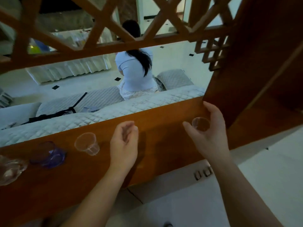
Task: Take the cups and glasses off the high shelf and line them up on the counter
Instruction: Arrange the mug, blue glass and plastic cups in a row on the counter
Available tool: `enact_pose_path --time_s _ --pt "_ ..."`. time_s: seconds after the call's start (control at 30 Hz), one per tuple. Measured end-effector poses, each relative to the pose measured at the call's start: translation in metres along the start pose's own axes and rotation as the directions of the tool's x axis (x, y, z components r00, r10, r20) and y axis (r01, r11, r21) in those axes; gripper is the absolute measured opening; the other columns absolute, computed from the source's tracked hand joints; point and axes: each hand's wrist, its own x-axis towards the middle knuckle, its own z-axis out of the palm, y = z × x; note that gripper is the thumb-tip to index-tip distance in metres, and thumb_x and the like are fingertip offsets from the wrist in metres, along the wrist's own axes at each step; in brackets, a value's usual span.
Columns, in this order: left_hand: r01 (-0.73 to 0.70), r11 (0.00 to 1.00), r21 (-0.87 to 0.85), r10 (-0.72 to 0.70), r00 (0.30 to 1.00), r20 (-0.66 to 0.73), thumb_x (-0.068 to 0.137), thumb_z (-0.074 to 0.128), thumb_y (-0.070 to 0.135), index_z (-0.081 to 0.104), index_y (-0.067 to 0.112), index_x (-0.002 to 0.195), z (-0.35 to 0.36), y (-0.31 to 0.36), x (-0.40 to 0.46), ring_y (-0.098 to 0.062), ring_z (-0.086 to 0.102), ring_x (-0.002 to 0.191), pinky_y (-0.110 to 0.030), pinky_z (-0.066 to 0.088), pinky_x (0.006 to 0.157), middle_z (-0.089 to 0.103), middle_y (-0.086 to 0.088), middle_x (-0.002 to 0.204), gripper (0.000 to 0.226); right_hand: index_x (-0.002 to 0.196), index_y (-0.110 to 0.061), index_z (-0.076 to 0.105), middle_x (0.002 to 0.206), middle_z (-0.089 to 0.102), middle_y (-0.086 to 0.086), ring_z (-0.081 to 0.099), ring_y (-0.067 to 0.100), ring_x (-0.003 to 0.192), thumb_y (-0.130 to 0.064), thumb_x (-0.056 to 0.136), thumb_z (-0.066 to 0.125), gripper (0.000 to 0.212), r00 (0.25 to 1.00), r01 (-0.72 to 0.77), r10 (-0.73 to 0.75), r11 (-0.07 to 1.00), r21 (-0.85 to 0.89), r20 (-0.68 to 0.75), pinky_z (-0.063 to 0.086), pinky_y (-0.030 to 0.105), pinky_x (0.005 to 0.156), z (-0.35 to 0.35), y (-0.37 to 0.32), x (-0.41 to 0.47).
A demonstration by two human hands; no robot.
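Note:
My right hand (211, 135) is curled around a small clear glass (200, 123), holding it just above the right end of the wooden counter (155, 145). My left hand (124, 143) hovers over the counter's middle with loosely bent fingers and nothing in it. To its left stand a clear plastic cup (86, 143), a purple glass cup (48, 154) and, at the far left edge, a clear glass mug (11, 169), partly cut off by the frame.
A wooden lattice screen (101, 30) hangs above the counter and a wooden cabinet side (255, 63) rises at the right. Beyond the counter a person sits on a quilted white sofa (114, 110), back turned. White floor tiles lie below.

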Motion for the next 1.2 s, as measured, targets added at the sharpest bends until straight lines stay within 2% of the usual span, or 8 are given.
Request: enact_pose_path --time_s 0.1,0.2,0.3,0.57,0.7,0.97,1.1,1.2 --pt "0.037 0.999 -0.001 -0.037 0.999 0.021 0.102 0.062 0.042 0.066 0.043 0.118 0.022 0.0 -0.004 0.017 0.061 0.103 -0.003 0.049 0.073 0.066 0.035 0.112 0.017 0.16 -0.029 0.029 0.163 0.04 0.001 0.036 0.027 0.15 -0.05 0.076 0.088 0.104 0.991 -0.123 0.131 0.976 -0.179 0.034 0.035 0.04 0.113 -0.019 0.027 0.006" --pt "0.101 0.993 -0.056 -0.1 0.995 0.016 0.1 0.063 0.044 0.067 0.046 0.116 0.037 0.0 -0.005 0.007 0.066 0.111 -0.02 0.052 0.09 0.07 0.029 0.115 0.016 0.162 -0.025 0.027 0.166 0.038 0.002 0.036 0.027 0.152 -0.054 0.074 0.088 0.111 0.973 -0.189 0.212 0.957 -0.219 0.089 0.038 0.046 0.116 -0.021 0.045 0.006" --pt "0.133 0.988 -0.074 -0.134 0.991 0.002 0.1 0.062 0.045 0.067 0.047 0.114 0.045 0.0 -0.007 0.001 0.068 0.113 -0.029 0.054 0.097 0.072 0.027 0.115 0.015 0.161 -0.023 0.031 0.162 0.044 0.003 0.041 0.026 0.149 -0.056 0.076 0.086 0.107 0.965 -0.225 0.247 0.954 -0.199 0.091 0.04 0.046 0.114 -0.019 0.057 0.009" --pt "0.135 0.986 -0.098 -0.142 0.988 -0.067 0.103 0.062 0.039 0.068 0.041 0.116 0.034 -0.004 -0.016 0.003 0.071 0.107 -0.032 0.056 0.097 0.073 0.028 0.11 0.014 0.157 -0.02 0.041 0.15 0.058 0.002 0.054 0.023 0.137 -0.053 0.084 0.081 0.089 0.969 -0.236 0.241 0.968 -0.09 0.046 0.049 0.041 0.106 -0.002 0.069 0.015" --pt "0.138 0.98 -0.142 -0.153 0.983 -0.105 0.104 0.062 0.033 0.069 0.039 0.115 0.019 -0.008 -0.018 0.0 0.072 0.106 -0.034 0.056 0.098 0.074 0.024 0.11 0.014 0.152 -0.02 0.047 0.144 0.061 -0.001 0.057 0.02 0.132 -0.051 0.083 0.082 0.083 0.977 -0.189 0.193 0.981 -0.053 0.086 0.052 0.042 0.104 0.009 0.063 0.015" --pt "0.138 0.968 -0.208 -0.186 0.954 -0.233 0.104 0.061 0.026 0.072 0.039 0.108 -0.033 -0.019 -0.035 -0.008 0.074 0.106 -0.034 0.057 0.095 0.077 0.015 0.11 0.018 0.15 -0.029 0.049 0.131 0.059 -0.02 0.059 0.006 0.122 -0.051 0.079 0.085 0.082 0.939 -0.04 0.029 0.999 0.025 0.341 0.047 0.02 0.094 0.079 0.014 -0.001" --pt "0.164 0.967 -0.196 -0.217 0.931 -0.293 0.107 0.056 0.026 0.072 0.037 0.111 -0.072 -0.029 -0.046 -0.008 0.074 0.106 -0.034 0.057 0.094 0.077 0.014 0.113 0.02 0.154 -0.023 0.045 0.142 0.062 -0.008 0.058 0.01 0.127 -0.049 0.079 0.087 0.09 0.896 0.025 -0.026 1.0 0.009 0.443 0.052 0.035 0.107 0.116 -0.007 -0.011" --pt "0.175 0.959 -0.221 -0.248 0.897 -0.365 0.108 0.056 0.022 0.072 0.03 0.111 -0.1 -0.037 -0.049 -0.013 0.075 0.105 -0.036 0.058 0.094 0.079 0.007 0.111 0.019 0.155 -0.021 0.045 0.144 0.062 -0.004 0.059 0.012 0.127 -0.049 0.08 0.086 0.09 0.882 0.051 -0.053 0.999 0.017 0.469 0.053 0.034 0.106 0.135 -0.017 -0.019"
